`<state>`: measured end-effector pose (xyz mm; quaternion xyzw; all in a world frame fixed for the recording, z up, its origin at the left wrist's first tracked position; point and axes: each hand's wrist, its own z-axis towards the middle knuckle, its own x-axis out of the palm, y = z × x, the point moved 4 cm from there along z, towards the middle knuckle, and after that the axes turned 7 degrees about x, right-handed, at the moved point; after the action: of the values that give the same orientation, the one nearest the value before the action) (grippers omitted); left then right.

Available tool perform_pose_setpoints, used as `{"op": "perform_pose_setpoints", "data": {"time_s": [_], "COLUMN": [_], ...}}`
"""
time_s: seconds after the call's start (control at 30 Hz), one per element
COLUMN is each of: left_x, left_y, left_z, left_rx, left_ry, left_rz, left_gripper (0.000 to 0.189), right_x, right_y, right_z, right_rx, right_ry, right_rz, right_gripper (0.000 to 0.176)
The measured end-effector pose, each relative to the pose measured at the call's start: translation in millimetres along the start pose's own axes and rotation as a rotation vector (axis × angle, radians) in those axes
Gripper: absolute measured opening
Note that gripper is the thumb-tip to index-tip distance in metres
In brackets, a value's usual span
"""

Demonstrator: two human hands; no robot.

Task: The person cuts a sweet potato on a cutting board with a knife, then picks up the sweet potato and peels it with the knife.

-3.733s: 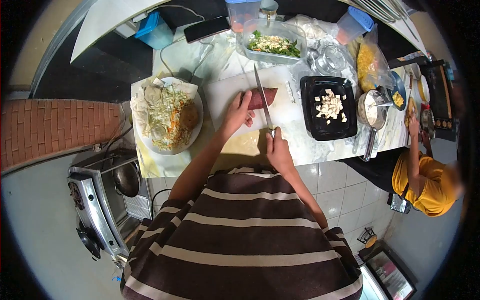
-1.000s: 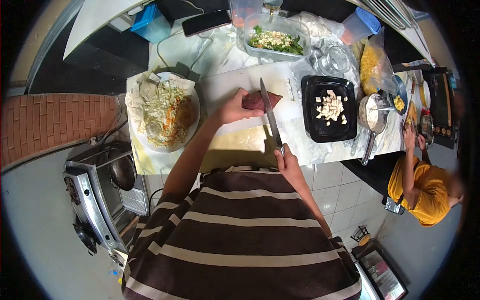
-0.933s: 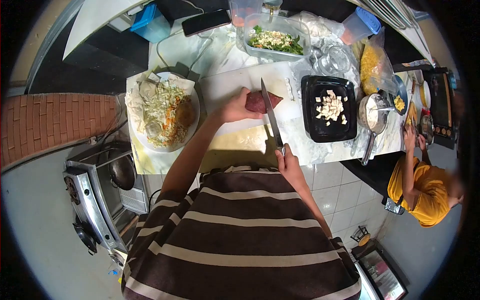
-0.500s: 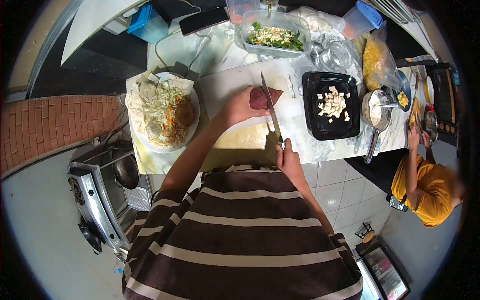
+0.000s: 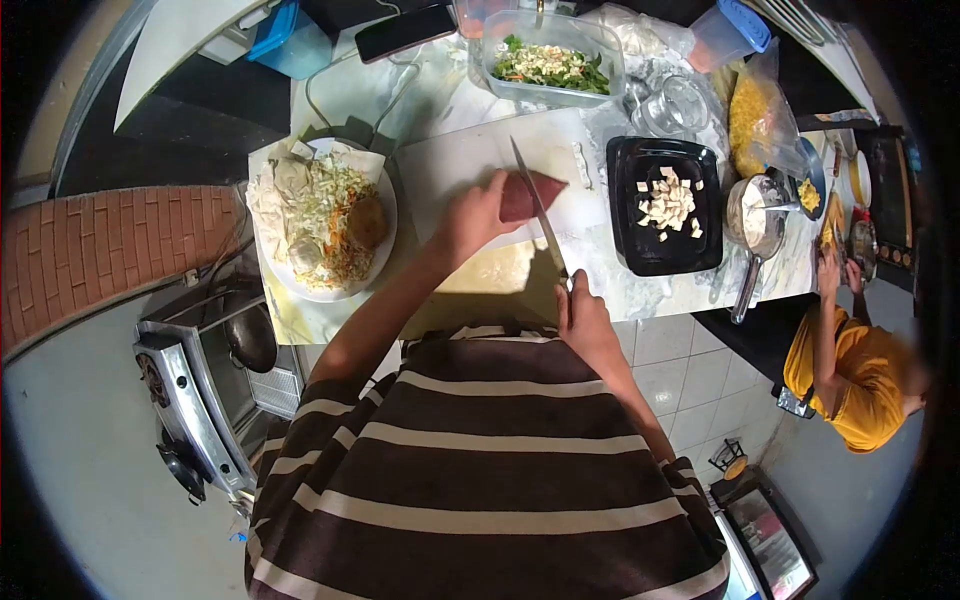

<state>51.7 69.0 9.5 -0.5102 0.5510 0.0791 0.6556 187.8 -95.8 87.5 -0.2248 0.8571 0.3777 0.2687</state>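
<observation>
On the white cutting board [image 5: 440, 175] lies a reddish-purple sweet potato [image 5: 516, 203], its pointed end toward the right. My left hand [image 5: 472, 218] grips its left end, with the fingers at the top and the thumb side hidden. My right hand [image 5: 590, 328] is closed round the handle of a long kitchen knife [image 5: 548, 228]. The blade slants up and to the left, crossing over the sweet potato right of my left fingers. Small pale scraps lie on the board beyond the tip of the sweet potato.
Right of the board stands a black tray [image 5: 625, 245] of pale cubes, then a saucepan [image 5: 770, 240]. A plate [image 5: 335, 296] of shredded vegetables sits left. Behind are a clear container [image 5: 550, 90] of greens and a phone [image 5: 405, 33]. A person in yellow [image 5: 850, 390] works far right.
My left hand has shifted slightly left on the sweet potato, which shows a smoother side now. The knife leans a little more to the left. The view has moved slightly.
</observation>
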Motion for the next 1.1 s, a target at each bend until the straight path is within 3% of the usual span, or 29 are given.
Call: {"op": "perform_pose_setpoints", "data": {"time_s": [0.23,0.3,0.33,0.4,0.63,0.7,0.9,1.0,1.1], "left_x": [-5.6,-17.2,-22.7,-17.6,-17.2,-20.1,-19.8,-23.0,-8.4], "left_y": [-2.8,-3.5,-4.8,-0.6,0.7,-2.8,-2.4,-7.1,-0.7], "left_z": [-2.8,-3.5,-3.7,-7.5,12.8,15.9,11.5,11.6,9.7], "left_rx": [-0.042,0.232,0.237,-0.085,-0.146,0.125,0.088,0.006,0.022], "left_ry": [-0.001,-0.094,-0.095,0.245,0.456,0.157,0.078,0.161,0.095], "left_rz": [0.031,-0.207,-0.207,-0.742,-0.441,-0.216,-0.355,-0.285,-0.233], "left_gripper": [0.072,0.074,0.074,0.074,0.072,0.073,0.072,0.071,0.070], "right_x": [6.1,12.3,14.5,19.7,21.5,17.7,17.3,22.0,23.3], "right_y": [-3.3,-4.9,-6.2,-12.7,-12.3,-6.2,-7.1,-18.5,-19.9], "right_z": [2.4,2.3,2.9,4.9,4.5,2.5,2.8,5.7,7.6], "right_rx": [-0.032,-0.038,-0.042,-0.056,-0.058,-0.050,-0.029,-0.059,-0.066], "right_ry": [-0.049,-0.057,-0.065,-0.075,-0.034,-0.031,0.029,0.013,-0.025], "right_rz": [-0.007,-0.002,0.004,0.012,0.037,0.041,0.147,0.196,0.138], "right_gripper": [0.026,0.026,0.026,0.026,0.025,0.025,0.032,0.033,0.033]}}
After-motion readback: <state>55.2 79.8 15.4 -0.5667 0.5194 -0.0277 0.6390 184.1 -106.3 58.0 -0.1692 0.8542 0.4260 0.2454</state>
